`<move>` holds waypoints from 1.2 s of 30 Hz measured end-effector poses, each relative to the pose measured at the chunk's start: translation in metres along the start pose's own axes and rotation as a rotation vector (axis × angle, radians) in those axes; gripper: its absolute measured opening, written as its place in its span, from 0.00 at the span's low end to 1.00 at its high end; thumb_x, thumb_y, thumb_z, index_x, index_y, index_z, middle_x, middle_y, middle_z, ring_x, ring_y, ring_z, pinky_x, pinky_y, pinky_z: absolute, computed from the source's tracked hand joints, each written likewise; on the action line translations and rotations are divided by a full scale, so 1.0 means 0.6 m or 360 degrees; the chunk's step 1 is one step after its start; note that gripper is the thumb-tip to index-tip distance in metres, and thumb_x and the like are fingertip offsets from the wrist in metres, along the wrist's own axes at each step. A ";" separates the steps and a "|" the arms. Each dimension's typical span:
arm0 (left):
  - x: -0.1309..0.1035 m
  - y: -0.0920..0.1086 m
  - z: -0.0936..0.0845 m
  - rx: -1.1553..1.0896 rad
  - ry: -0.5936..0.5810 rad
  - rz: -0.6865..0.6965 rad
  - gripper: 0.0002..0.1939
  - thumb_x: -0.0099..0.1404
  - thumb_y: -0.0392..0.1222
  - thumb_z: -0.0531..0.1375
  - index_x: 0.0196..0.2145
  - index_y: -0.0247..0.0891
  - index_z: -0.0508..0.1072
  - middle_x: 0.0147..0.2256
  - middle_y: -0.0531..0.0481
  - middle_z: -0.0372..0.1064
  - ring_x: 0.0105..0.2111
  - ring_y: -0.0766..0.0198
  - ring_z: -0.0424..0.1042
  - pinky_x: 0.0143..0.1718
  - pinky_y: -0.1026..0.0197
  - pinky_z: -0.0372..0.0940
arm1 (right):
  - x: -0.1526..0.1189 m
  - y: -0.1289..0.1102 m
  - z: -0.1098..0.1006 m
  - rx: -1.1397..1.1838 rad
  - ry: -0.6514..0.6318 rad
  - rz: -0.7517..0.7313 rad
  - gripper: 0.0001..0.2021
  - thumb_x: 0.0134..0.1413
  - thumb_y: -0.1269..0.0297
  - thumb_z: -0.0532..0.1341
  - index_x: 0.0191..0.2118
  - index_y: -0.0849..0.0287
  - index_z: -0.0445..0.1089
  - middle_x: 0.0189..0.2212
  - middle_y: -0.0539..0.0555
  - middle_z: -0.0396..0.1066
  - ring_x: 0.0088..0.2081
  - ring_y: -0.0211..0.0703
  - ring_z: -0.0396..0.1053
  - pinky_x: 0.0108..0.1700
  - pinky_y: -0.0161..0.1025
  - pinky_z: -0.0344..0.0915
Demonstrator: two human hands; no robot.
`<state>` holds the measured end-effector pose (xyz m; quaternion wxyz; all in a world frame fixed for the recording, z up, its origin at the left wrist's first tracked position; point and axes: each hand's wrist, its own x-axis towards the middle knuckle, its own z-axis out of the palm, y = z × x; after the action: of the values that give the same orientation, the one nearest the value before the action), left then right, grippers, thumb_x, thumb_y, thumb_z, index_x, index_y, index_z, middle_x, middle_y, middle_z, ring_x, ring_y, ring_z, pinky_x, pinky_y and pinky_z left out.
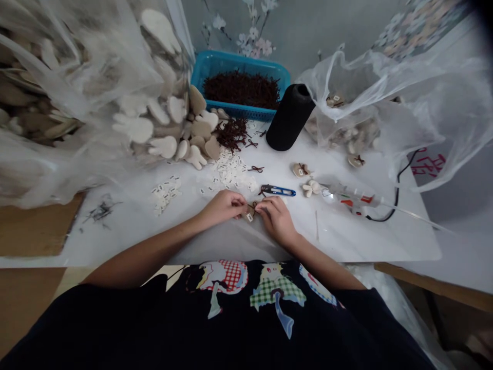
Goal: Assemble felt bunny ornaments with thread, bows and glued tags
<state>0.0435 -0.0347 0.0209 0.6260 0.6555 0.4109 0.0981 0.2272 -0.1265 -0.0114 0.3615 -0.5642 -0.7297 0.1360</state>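
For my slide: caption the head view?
Head view: two hands hold a bow at a tan piece, near blue snips.

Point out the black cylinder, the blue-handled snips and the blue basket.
Black cylinder (288, 119): head view, middle of its side.
Blue-handled snips (283, 191): head view, on the handle.
Blue basket (242, 109): head view, front wall.

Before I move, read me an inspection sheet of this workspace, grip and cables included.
Surface: white table, small white tags scattered on it
Job's things: small beige piece with a tag and brown bow, between the hands
Clutter: dark scraps at left; blue-handled snips beyond the right hand
Grip: left hand and right hand both pinch at the beige piece
Cables: black cord curves beside the glue gun
Surroundings: floral wall behind; plastic bags either side; other people, nothing seen
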 end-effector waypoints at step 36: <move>-0.008 -0.012 0.006 0.0102 0.0058 0.0264 0.10 0.64 0.42 0.59 0.37 0.34 0.77 0.28 0.54 0.76 0.23 0.70 0.71 0.26 0.68 0.68 | -0.003 -0.005 -0.007 0.0191 0.0215 0.0168 0.06 0.63 0.61 0.57 0.36 0.51 0.71 0.35 0.56 0.72 0.40 0.48 0.70 0.44 0.46 0.69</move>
<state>0.0397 -0.0413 0.0154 0.5868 0.7051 0.3695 0.1482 0.2283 -0.1301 -0.0073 0.4354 -0.5872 -0.6634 0.1599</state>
